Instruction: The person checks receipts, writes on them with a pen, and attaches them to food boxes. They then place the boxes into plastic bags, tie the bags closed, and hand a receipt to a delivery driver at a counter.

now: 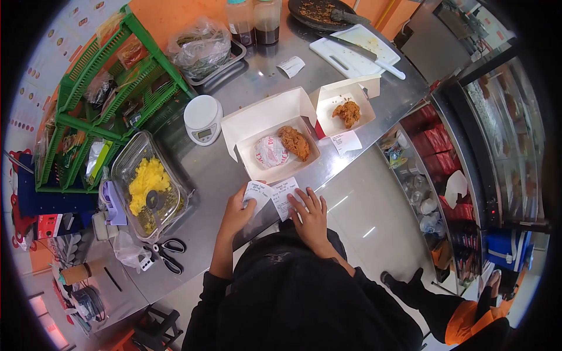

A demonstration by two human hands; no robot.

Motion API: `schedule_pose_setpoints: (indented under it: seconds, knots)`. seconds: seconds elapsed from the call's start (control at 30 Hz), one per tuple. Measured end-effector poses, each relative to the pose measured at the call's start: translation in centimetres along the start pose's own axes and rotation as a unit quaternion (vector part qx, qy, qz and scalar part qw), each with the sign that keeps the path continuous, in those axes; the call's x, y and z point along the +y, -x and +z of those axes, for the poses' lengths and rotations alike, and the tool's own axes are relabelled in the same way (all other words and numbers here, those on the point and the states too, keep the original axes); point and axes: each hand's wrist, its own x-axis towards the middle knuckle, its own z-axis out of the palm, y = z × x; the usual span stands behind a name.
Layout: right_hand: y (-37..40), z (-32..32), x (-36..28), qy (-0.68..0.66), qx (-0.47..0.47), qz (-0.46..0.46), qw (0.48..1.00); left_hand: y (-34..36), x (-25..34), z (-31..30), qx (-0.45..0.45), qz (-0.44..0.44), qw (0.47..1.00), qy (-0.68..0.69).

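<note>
My left hand [237, 212] pinches a printed receipt [257, 192], its thumb lying on the paper. My right hand [311, 221] has its fingers spread over the lower right of a second receipt [284, 188] at the table's near edge. Just beyond both slips is an open cardboard box [250, 123]. Inside it, a round paper-wrapped bundle [270, 152] with red print sits beside a piece of fried chicken [294, 143]. To the right, a smaller open box [325, 93] holds another fried chicken piece [346, 114], with a receipt [346, 142] by its front.
A white kitchen scale [202, 117], a clear tub [126, 169] of yellow food and scissors [168, 255] are on the left. A green rack [82, 120] stands behind them. A knife [351, 47] lies on a cutting board [383, 47] at the back. Another person [468, 319] is at lower right.
</note>
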Motion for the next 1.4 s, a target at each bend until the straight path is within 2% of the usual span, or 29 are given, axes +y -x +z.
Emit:
schedule_pose_setpoints:
  seconds: [0.3,0.6,0.73,0.8,0.9,1.0,1.03,1.1,1.2,1.4]
  knots:
    - [-0.5,0.2,-0.5,0.029,0.017,0.006,0.999,-0.2,-0.1,-0.5,0.005,-0.004,1.000,-0.029]
    - [-3.9,1.7,0.0,0.085,0.049,0.001,0.995,-0.2,-0.2,-1.3,-0.021,-0.044,0.998,0.032]
    - [-4.0,1.2,0.5,0.017,0.071,0.013,0.997,2.2,0.5,-1.3,0.058,-0.065,0.991,0.101]
    - [-3.5,0.6,1.2,-0.050,0.096,0.034,0.994,4.0,-0.5,-1.6,0.122,-0.096,0.980,0.127]
    - [-2.3,-0.3,2.6,-0.068,0.113,0.077,0.988,6.6,-3.9,-2.7,0.223,-0.101,0.963,0.108]
    - [-1.4,-0.9,4.0,-0.064,0.119,0.098,0.986,8.6,-4.9,-3.8,0.312,-0.078,0.944,-0.076]
    - [-1.2,-1.1,4.4,-0.060,0.120,0.105,0.985,8.9,-4.5,-3.7,0.331,-0.064,0.920,-0.199]
    - [-1.1,-1.2,4.8,-0.057,0.113,0.101,0.987,9.4,-3.4,-3.5,0.353,-0.034,0.829,-0.433]
    - [-1.4,-1.1,4.7,-0.081,0.100,0.098,0.987,9.3,-3.8,-3.4,0.415,0.012,0.836,-0.358]
    - [-2.6,-0.9,1.8,-0.105,0.076,0.050,0.990,10.4,-2.8,-2.7,0.408,-0.055,0.861,-0.299]
